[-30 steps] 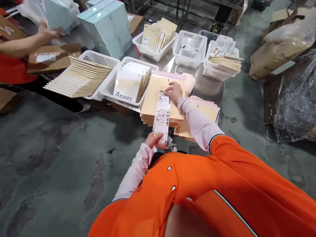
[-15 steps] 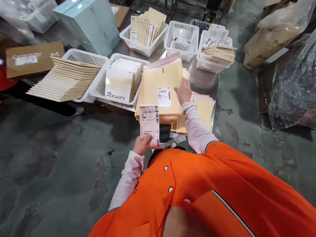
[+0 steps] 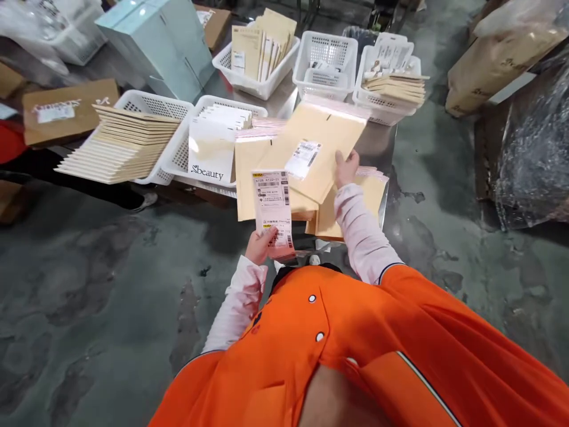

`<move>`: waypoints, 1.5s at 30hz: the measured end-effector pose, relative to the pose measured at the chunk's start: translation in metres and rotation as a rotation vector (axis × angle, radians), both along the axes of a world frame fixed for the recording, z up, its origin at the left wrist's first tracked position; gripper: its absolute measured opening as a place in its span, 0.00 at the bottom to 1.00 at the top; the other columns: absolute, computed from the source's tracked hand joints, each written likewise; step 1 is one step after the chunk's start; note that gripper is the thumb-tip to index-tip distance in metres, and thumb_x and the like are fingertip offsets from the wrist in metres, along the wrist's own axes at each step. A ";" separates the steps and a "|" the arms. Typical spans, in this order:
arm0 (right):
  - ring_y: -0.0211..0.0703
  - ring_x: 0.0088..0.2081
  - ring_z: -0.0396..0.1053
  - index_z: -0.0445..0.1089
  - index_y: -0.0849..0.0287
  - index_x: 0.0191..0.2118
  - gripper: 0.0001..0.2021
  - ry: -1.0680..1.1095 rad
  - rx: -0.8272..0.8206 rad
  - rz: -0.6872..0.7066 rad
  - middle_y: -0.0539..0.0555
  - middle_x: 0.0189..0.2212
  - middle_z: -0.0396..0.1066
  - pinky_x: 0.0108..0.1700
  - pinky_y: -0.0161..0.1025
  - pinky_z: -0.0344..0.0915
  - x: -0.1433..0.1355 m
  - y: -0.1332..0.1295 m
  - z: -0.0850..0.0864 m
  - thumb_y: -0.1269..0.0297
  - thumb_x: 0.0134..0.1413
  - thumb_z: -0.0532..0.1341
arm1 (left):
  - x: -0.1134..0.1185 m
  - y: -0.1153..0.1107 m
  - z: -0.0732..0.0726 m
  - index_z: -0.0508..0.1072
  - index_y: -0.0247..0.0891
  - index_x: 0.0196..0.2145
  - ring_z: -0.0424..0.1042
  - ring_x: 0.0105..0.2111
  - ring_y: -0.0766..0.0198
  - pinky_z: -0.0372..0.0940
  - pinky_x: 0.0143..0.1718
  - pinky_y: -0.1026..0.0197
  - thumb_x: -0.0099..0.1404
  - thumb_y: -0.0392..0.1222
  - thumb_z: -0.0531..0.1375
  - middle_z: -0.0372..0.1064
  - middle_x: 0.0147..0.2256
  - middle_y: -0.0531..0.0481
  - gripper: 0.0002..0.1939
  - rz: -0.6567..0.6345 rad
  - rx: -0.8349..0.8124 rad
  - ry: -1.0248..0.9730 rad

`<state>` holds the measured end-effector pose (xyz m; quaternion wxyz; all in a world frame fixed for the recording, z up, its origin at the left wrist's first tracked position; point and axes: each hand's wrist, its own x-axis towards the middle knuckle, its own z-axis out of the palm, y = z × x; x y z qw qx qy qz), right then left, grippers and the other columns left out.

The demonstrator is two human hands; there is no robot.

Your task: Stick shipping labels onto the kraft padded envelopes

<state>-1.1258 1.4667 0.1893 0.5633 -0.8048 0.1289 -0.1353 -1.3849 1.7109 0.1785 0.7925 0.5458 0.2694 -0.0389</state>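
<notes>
My left hand (image 3: 261, 244) pinches the lower part of a strip of printed labels (image 3: 272, 198), which hangs over the near edge of the envelope stack. My right hand (image 3: 347, 169) grips the right edge of a tan envelope (image 3: 329, 142) that bears a white label (image 3: 303, 159). This envelope is tilted and lies partly over the stack of tan envelopes (image 3: 248, 178). More tan envelopes (image 3: 373, 193) lie beneath and beside my right wrist.
White baskets hold tan envelopes (image 3: 128, 142), white "beauty" envelopes (image 3: 208, 154) and small packs. Beyond them stand pale blue boxes (image 3: 155, 47). A brown carton (image 3: 69, 112) lies left; wrapped goods (image 3: 540, 142) stand right. A person's dark-clad leg shows at left.
My right hand has taken hold of the labelled envelope and shifted it right and turned it, baring the envelope under it. The label strip in my left hand has moved slightly up and right.
</notes>
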 end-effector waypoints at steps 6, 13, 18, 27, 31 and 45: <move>0.44 0.52 0.79 0.73 0.62 0.54 0.12 0.087 -0.069 -0.068 0.71 0.60 0.75 0.54 0.43 0.75 -0.054 -0.174 0.026 0.70 0.69 0.57 | 0.019 0.008 -0.003 0.80 0.35 0.39 0.81 0.49 0.42 0.77 0.51 0.46 0.35 0.62 0.81 0.82 0.40 0.41 0.38 0.158 -0.017 -0.062; 0.65 0.54 0.76 0.75 0.59 0.51 0.23 0.247 -0.189 -0.081 0.72 0.54 0.75 0.53 0.62 0.75 -0.115 -0.168 -0.007 0.58 0.51 0.74 | 0.043 0.012 -0.005 0.78 0.35 0.40 0.79 0.54 0.46 0.74 0.57 0.47 0.53 0.60 0.77 0.82 0.43 0.41 0.28 0.192 0.058 -0.154; 0.56 0.52 0.77 0.74 0.55 0.59 0.38 0.141 0.048 0.515 0.64 0.56 0.77 0.51 0.50 0.78 -0.141 -0.050 0.000 0.53 0.40 0.80 | 0.017 -0.009 0.005 0.82 0.34 0.36 0.81 0.44 0.45 0.76 0.49 0.46 0.46 0.57 0.81 0.82 0.35 0.42 0.28 -0.185 0.093 -0.142; 0.57 0.43 0.80 0.79 0.55 0.46 0.28 0.160 0.183 0.937 0.58 0.43 0.83 0.49 0.53 0.78 -0.199 0.049 0.030 0.40 0.45 0.76 | 0.004 -0.020 0.042 0.79 0.36 0.31 0.77 0.35 0.57 0.72 0.42 0.56 0.45 0.58 0.79 0.79 0.31 0.47 0.25 0.042 0.196 -0.258; 0.52 0.36 0.78 0.82 0.53 0.41 0.18 0.019 0.005 0.951 0.56 0.36 0.82 0.43 0.49 0.77 -0.184 0.052 0.051 0.44 0.58 0.69 | 0.002 -0.019 0.037 0.74 0.37 0.23 0.69 0.27 0.63 0.67 0.33 0.61 0.46 0.58 0.78 0.73 0.24 0.52 0.24 0.015 0.246 -0.200; 0.50 0.61 0.68 0.82 0.63 0.43 0.11 0.042 -0.521 0.683 0.58 0.60 0.71 0.69 0.51 0.60 -0.031 0.122 0.062 0.60 0.63 0.71 | 0.017 -0.009 -0.013 0.82 0.36 0.37 0.80 0.50 0.40 0.69 0.60 0.41 0.31 0.51 0.82 0.83 0.42 0.37 0.35 -0.134 -0.056 0.068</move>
